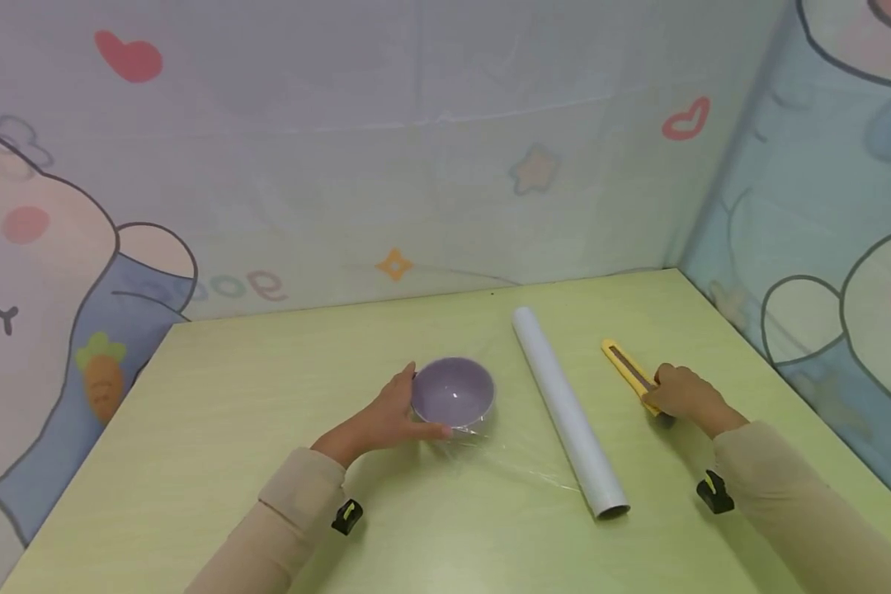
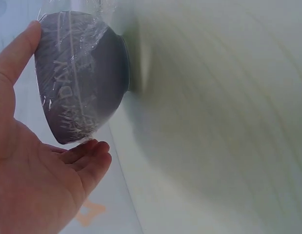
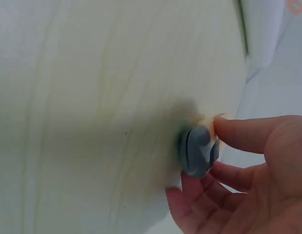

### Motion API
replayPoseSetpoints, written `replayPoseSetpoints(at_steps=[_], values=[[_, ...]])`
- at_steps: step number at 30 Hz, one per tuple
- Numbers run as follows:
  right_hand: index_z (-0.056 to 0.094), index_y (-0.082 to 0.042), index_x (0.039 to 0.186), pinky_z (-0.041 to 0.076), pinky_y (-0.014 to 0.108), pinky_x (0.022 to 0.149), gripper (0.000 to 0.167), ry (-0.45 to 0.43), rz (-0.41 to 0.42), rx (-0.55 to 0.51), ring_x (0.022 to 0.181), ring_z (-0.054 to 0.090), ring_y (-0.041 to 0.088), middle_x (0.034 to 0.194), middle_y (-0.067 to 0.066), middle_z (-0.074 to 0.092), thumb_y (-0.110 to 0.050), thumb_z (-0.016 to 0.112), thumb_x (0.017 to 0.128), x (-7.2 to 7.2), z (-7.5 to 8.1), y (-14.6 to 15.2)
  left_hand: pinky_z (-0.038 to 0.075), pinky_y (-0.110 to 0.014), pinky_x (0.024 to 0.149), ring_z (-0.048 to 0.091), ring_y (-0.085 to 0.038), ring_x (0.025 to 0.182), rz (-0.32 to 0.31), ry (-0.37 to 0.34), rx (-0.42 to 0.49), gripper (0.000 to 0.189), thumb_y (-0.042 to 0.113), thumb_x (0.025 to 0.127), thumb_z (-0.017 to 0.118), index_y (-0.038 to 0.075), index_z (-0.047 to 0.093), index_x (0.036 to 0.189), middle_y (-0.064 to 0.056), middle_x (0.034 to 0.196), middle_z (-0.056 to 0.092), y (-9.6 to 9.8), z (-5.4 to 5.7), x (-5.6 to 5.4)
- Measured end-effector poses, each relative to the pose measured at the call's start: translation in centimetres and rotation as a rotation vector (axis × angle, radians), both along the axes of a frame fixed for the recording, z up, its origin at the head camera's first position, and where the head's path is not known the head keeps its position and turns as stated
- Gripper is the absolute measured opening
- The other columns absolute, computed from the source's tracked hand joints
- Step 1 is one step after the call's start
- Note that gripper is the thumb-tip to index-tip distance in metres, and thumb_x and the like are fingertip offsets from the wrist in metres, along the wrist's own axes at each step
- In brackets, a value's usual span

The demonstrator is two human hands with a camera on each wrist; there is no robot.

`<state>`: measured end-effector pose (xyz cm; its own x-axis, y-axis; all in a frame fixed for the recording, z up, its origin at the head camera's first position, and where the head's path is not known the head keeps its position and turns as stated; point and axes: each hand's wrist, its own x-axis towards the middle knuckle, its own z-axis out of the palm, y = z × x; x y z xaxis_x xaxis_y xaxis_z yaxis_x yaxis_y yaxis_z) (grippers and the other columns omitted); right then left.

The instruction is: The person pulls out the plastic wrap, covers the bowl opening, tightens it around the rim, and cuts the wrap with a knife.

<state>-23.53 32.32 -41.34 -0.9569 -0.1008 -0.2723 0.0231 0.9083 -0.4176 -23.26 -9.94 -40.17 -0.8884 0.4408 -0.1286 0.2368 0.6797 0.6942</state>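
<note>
The bowl (image 1: 453, 392), at centre, is grasped by the left hand (image 1: 384, 422), its thumb set at 6 o'clock on the rim and its fingers near 10. Clear film (image 1: 516, 462) clings to the bowl's side and is stretched towards the roll (image 1: 568, 408) at 3 o'clock. Beyond, the cutter (image 1: 624, 363), aimed at 11 o'clock, is pinched near its closer end by the right hand (image 1: 686, 394). The bowl should be kept steady, the film unsnagged, the cutter firmly gripped.
</note>
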Motion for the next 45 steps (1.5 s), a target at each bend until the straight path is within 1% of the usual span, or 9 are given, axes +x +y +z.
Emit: replayPoseSetpoints(at_steps=[5,8,13,16,21,25,31,36,45], values=[[0.048,0.007,0.094,0.044,0.029,0.056,0.033,-0.044,-0.036,-0.095,0.064,0.047,0.017,0.077,0.011,0.052,-0.024,0.055,0.086,0.2,-0.2,0.0,0.03,-0.049,0.105,0.038,-0.029,0.127,-0.061,0.023,0.15,0.098,0.036,0.07,0.078,0.0,0.022,0.142,-0.017,0.139,0.036,0.1,-0.6,-0.5],[0.047,0.005,0.093,0.048,0.029,0.058,0.032,-0.066,-0.065,-0.184,0.064,0.05,0.015,0.078,0.009,0.052,-0.027,0.051,0.089,0.3,-0.2,-0.2,0.032,-0.047,0.103,0.044,-0.025,0.12,-0.102,0.034,0.217,0.088,0.03,0.071,0.079,0.003,0.029,0.138,-0.012,0.132,0.042,0.1,-0.8,-0.7],[0.032,0.009,0.116,0.053,0.031,0.065,0.037,-0.057,-0.087,-0.54,0.07,0.062,0.013,0.095,0.014,0.057,-0.023,0.039,0.098,0.3,0.2,-0.9,0.033,-0.046,0.103,0.044,-0.025,0.121,-0.111,0.037,0.227,0.087,0.027,0.072,0.079,0.004,0.028,0.139,-0.012,0.133,0.042,0.0,-0.9,-0.8],[0.021,0.009,0.128,0.053,0.032,0.067,0.044,-0.034,-0.026,-0.672,0.073,0.061,0.011,0.104,0.016,0.053,-0.023,0.034,0.101,0.3,0.9,-1.6,0.033,-0.047,0.103,0.043,-0.028,0.121,-0.109,0.031,0.236,0.086,0.022,0.073,0.078,0.001,0.028,0.139,-0.015,0.134,0.041,-0.1,-1.0,-0.9],[0.025,0.006,0.126,0.051,0.033,0.068,0.041,-0.009,0.058,-0.77,0.073,0.054,0.013,0.099,0.013,0.048,-0.026,0.03,0.101,0.4,1.8,-3.3,0.032,-0.05,0.103,0.043,-0.032,0.122,-0.099,0.015,0.236,0.087,0.017,0.073,0.078,-0.003,0.025,0.14,-0.02,0.135,0.04,0.0,-0.9,-0.9],[0.023,0.006,0.13,0.051,0.032,0.074,0.041,0.006,0.143,-0.859,0.078,0.056,0.012,0.101,0.007,0.05,-0.022,0.03,0.101,0.9,2.1,-4.1,0.033,-0.048,0.103,0.044,-0.028,0.122,-0.098,0.021,0.217,0.087,0.022,0.073,0.078,0.0,0.026,0.14,-0.015,0.135,0.041,-0.1,-1.0,-0.9],[0.019,0.006,0.134,0.05,0.029,0.07,0.046,0.105,0.236,-0.892,0.075,0.055,0.01,0.1,-0.006,0.053,-0.024,0.031,0.102,1.7,2.1,-4.8,0.034,-0.046,0.103,0.044,-0.025,0.121,-0.112,0.02,0.214,0.088,0.028,0.073,0.078,0.005,0.027,0.14,-0.011,0.135,0.042,-0.2,-1.0,-0.8],[0.024,0.004,0.13,0.048,0.029,0.062,0.038,0.198,0.272,-0.837,0.068,0.053,0.013,0.091,-0.004,0.052,-0.021,0.031,0.102,2.9,2.1,-5.1,0.035,-0.044,0.102,0.045,-0.024,0.12,-0.114,0.02,0.179,0.089,0.03,0.072,0.078,0.004,0.027,0.14,-0.011,0.134,0.042,-0.2,-0.8,-0.8],[0.033,0.002,0.12,0.045,0.03,0.048,0.03,0.309,0.145,-0.778,0.054,0.048,0.013,0.077,-0.009,0.051,-0.021,0.034,0.101,3.9,2.2,-5.6,0.035,-0.043,0.101,0.045,-0.024,0.12,-0.101,0.015,0.147,0.09,0.031,0.072,0.079,0.003,0.027,0.14,-0.011,0.135,0.042,-0.2,-0.5,-0.7]])
